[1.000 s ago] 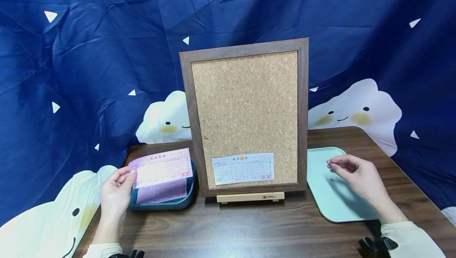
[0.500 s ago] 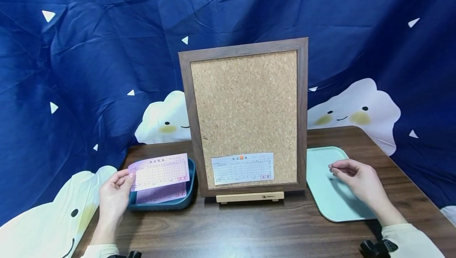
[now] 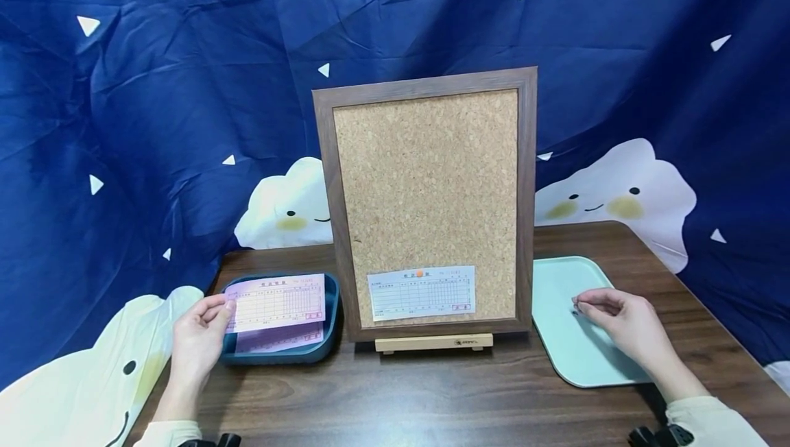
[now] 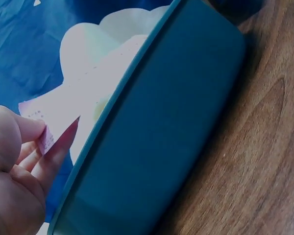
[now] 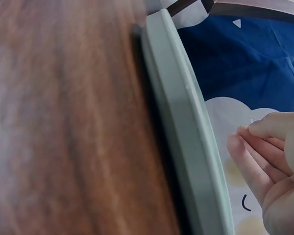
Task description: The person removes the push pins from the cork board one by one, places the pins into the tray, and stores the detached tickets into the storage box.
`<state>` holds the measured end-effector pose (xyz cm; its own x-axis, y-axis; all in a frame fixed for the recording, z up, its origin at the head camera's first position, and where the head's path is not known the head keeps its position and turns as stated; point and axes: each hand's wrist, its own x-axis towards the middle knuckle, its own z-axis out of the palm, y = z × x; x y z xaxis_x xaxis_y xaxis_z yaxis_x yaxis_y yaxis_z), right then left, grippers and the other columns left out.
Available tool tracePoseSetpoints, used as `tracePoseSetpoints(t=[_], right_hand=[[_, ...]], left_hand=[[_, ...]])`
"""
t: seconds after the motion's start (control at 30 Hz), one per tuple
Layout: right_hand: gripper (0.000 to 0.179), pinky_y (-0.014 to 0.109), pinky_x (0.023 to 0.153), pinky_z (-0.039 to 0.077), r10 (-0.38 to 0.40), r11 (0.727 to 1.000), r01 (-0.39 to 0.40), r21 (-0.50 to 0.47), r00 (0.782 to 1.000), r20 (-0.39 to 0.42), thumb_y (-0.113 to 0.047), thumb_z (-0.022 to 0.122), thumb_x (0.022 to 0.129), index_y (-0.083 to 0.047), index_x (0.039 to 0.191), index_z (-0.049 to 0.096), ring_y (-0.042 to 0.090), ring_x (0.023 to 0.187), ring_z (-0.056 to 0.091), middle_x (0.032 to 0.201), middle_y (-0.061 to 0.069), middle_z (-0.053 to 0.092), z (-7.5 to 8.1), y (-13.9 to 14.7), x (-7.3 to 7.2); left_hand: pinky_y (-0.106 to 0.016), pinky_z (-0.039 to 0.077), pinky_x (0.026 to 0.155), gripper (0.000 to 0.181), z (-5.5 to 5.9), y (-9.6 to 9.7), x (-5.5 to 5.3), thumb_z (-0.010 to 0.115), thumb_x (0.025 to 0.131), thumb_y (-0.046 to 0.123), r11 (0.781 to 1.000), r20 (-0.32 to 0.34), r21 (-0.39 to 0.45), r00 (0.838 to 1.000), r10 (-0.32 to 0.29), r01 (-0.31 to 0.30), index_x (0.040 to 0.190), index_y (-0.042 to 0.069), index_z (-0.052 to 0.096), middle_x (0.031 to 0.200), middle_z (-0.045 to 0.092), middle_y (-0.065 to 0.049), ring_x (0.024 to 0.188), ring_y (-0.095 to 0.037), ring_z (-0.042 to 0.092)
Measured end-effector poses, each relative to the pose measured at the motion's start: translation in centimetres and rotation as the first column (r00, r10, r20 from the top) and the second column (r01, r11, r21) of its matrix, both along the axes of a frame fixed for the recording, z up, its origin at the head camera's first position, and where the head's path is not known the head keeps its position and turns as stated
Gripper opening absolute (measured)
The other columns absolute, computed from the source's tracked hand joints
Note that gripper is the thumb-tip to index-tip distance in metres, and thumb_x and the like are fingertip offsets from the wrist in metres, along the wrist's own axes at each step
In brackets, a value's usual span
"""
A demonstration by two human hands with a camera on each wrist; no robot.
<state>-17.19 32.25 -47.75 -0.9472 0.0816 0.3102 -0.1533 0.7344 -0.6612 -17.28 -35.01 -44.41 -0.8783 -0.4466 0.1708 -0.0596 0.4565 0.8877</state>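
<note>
My left hand (image 3: 199, 334) pinches the left edge of a pink printed receipt slip (image 3: 278, 301), held over a dark blue bin (image 3: 332, 337). A second pink slip (image 3: 280, 339) lies in that bin, partly covered by the first. My right hand (image 3: 632, 320) is above a pale green tray (image 3: 570, 358), thumb and fingertips together. From them a thin pale point of a small pin (image 5: 251, 121) sticks out in the right wrist view; its rest is hidden. A tiny dark thing (image 3: 575, 312) shows on the tray just below the fingertips, too small to identify.
A framed cork board (image 3: 432, 179) stands between bin and tray on a wooden easel (image 3: 434, 343). Low on it a pale blue slip (image 3: 422, 296) hangs by an orange pushpin (image 3: 420, 273). A blue cloth (image 3: 185, 125) hangs behind the wooden table (image 3: 401, 392).
My left hand has lowered the pink slip slightly toward the bin, and the slip has levelled. My right hand has come down closer to the tray, its fingertips still together.
</note>
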Motion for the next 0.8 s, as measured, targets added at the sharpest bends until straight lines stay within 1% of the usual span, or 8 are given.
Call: tracePoseSetpoints(t=[0.1, 0.23, 0.33, 0.4, 0.57, 0.7, 0.8], right_hand=[[0.01, 0.008, 0.066, 0.048, -0.004, 1.0, 0.004, 0.001, 1.0, 0.009, -0.006, 0.081, 0.095, -0.002, 0.105, 0.082, -0.02, 0.079, 0.06, 0.095, 0.012, 0.083, -0.22, 0.16, 0.06], [0.011, 0.007, 0.066, 0.047, -0.008, 1.0, 0.008, 0.021, 1.0, 0.022, -0.009, 0.081, 0.097, -0.002, 0.105, 0.082, -0.02, 0.079, 0.059, 0.096, 0.013, 0.083, -0.5, 0.39, 0.01], [0.011, 0.007, 0.067, 0.047, -0.007, 0.999, 0.006, 0.035, 0.999, 0.037, -0.011, 0.081, 0.097, -0.003, 0.104, 0.082, -0.02, 0.079, 0.059, 0.097, 0.013, 0.083, -0.68, 0.54, 0.06], [0.012, 0.007, 0.067, 0.046, -0.007, 0.999, 0.005, 0.041, 0.999, 0.047, -0.013, 0.081, 0.097, -0.004, 0.104, 0.083, -0.02, 0.079, 0.059, 0.097, 0.013, 0.083, -0.74, 0.67, 0.11], [0.013, 0.006, 0.068, 0.045, -0.01, 0.998, 0.006, 0.06, 0.998, 0.065, -0.018, 0.081, 0.098, -0.006, 0.105, 0.083, -0.022, 0.081, 0.058, 0.099, 0.011, 0.084, -0.65, 0.87, 0.19], [0.015, 0.006, 0.068, 0.046, -0.017, 0.997, 0.011, 0.07, 0.997, 0.081, -0.019, 0.08, 0.099, -0.006, 0.106, 0.083, -0.023, 0.081, 0.057, 0.1, 0.012, 0.084, -0.57, 0.96, 0.18], [0.015, 0.007, 0.068, 0.045, -0.021, 0.997, 0.014, 0.071, 0.995, 0.093, -0.018, 0.08, 0.099, -0.005, 0.107, 0.083, -0.023, 0.081, 0.056, 0.102, 0.014, 0.084, -0.6, 1.03, 0.14]], left_hand=[[-0.011, 0.052, 0.068, 0.023, -0.07, -0.14, -0.11, 0.068, 0.106, 0.011, 1.0, 0.002, -0.025, 1.0, -0.008, 0.008, 0.124, -0.003, 0.072, 0.086, 0.074, 0.018, 0.075, 0.007, 0.063], [-0.012, 0.051, 0.067, 0.022, -0.15, -0.29, -0.1, 0.068, 0.106, 0.011, 0.997, 0.02, -0.073, 1.0, -0.021, 0.022, 0.124, -0.002, 0.072, 0.095, 0.079, -0.001, 0.075, 0.006, 0.062], [-0.014, 0.051, 0.066, 0.023, -0.22, -0.37, 0.02, 0.067, 0.107, 0.012, 0.993, 0.042, -0.115, 0.998, -0.037, 0.041, 0.124, -0.002, 0.073, 0.104, 0.08, -0.014, 0.076, 0.005, 0.061], [-0.013, 0.05, 0.067, 0.024, -0.28, -0.45, 0.06, 0.067, 0.107, 0.013, 0.988, 0.058, -0.142, 0.997, -0.052, 0.06, 0.125, -0.002, 0.073, 0.11, 0.079, -0.02, 0.078, 0.006, 0.061], [-0.007, 0.049, 0.071, 0.025, -0.33, -0.69, 0.16, 0.065, 0.109, 0.015, 0.975, 0.085, -0.201, 0.993, -0.078, 0.094, 0.126, -0.002, 0.072, 0.119, 0.077, -0.025, 0.083, 0.012, 0.06], [-0.002, 0.047, 0.074, 0.026, -0.34, -0.81, 0.29, 0.066, 0.108, 0.013, 0.967, 0.065, -0.228, 0.992, -0.104, 0.116, 0.125, -0.005, 0.071, 0.119, 0.076, -0.027, 0.085, 0.016, 0.058], [0.0, 0.046, 0.076, 0.027, -0.37, -0.92, 0.45, 0.068, 0.106, 0.013, 0.965, 0.05, -0.233, 0.992, -0.115, 0.124, 0.126, -0.005, 0.072, 0.122, 0.075, -0.028, 0.087, 0.02, 0.056]])
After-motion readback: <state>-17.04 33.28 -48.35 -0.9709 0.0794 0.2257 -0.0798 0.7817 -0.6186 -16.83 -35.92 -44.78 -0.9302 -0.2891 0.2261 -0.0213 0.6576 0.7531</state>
